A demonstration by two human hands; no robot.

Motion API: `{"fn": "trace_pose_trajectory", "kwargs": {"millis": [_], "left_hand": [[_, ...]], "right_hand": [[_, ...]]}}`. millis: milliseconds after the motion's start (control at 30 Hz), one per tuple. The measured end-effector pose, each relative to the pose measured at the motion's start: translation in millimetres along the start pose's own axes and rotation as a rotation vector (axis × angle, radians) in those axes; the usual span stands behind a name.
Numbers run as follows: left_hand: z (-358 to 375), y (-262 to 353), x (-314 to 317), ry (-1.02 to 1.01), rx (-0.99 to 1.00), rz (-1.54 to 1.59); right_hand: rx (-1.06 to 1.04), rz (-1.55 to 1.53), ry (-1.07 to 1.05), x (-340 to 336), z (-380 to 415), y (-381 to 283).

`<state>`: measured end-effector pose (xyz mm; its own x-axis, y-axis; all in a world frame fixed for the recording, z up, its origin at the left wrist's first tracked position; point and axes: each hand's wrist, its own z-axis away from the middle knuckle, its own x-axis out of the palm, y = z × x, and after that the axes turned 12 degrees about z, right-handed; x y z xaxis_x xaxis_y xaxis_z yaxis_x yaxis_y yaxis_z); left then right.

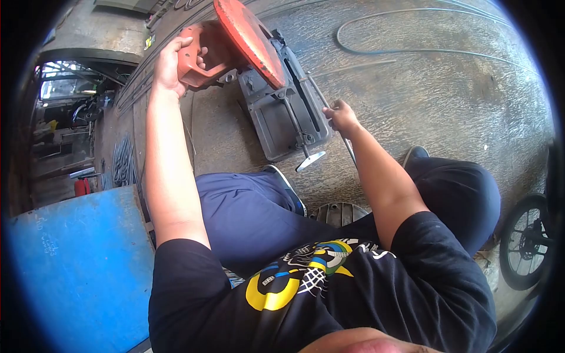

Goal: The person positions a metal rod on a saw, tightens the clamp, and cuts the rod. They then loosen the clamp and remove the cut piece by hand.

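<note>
A cut-off saw with an orange guard point(250, 44) and a grey metal base point(268, 126) stands on the floor in front of me. My left hand point(172, 66) is wrapped round its orange handle point(194, 56), at the upper left. To the right of the base, my right hand point(341, 117) grips a thin metal rod point(318, 88). The rod runs along the base's right side and slants down toward my leg. At the near end of the base, a vise screw ends in a pale crank handle point(311, 161). The guard hides the saw's blade.
A blue metal sheet or box top point(82, 259) lies at my left. Bundled rods point(123, 162) rest beyond it. A long bent rod point(353, 50) loops over the floor at the upper right. A spoked wheel point(524, 241) stands at the right edge.
</note>
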<state>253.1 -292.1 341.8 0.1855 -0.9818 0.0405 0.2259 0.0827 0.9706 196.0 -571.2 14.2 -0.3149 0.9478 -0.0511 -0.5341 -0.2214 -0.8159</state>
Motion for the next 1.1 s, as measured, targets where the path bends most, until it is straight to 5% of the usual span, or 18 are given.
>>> {"fn": "trace_pose_trajectory", "kwargs": {"millis": [400,1100], "left_hand": [[0.3,0.0,1.0,-0.003,-0.016,0.032],[-1.2,0.4,0.2,-0.005,-0.017,0.021]], "right_hand": [[-0.17,0.057,-0.108,10.5,6.9,-11.4],[0.088,-0.425,-0.637,5.0,8.9,-17.5]]}}
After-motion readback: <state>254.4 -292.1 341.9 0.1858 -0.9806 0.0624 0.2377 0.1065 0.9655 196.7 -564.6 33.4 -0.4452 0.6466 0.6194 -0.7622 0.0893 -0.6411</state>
